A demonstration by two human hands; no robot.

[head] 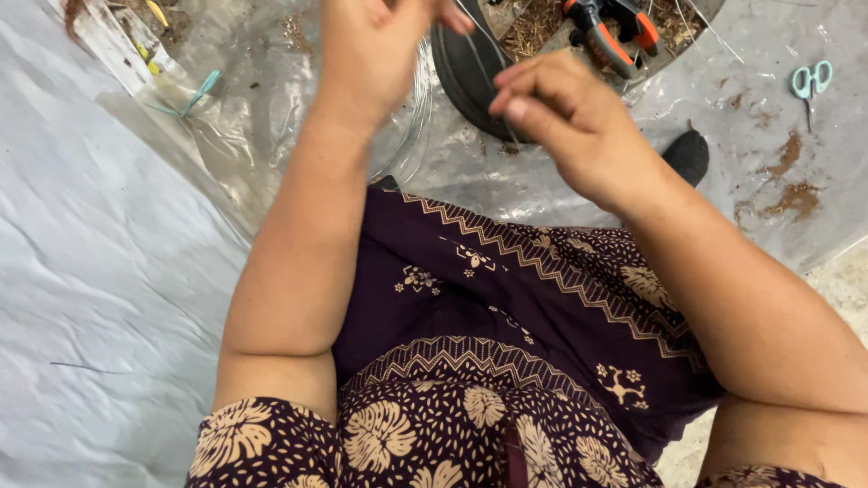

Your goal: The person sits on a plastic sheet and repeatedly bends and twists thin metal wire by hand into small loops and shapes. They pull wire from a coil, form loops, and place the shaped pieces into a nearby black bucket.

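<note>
Left hand, fingers curled, pinches a thin wire near the frame's top; its fingertips are partly cut off. Right hand pinches the same wire between thumb and forefinger, just beside a dark round tray. Wire runs taut between both hands, apparently from a coil below. Orange-handled pliers lie in the tray; scissors rest on plastic sheeting, well apart.

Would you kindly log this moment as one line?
left hand: pinching wire | right hand: pinching wire | pliers: in tray
</note>
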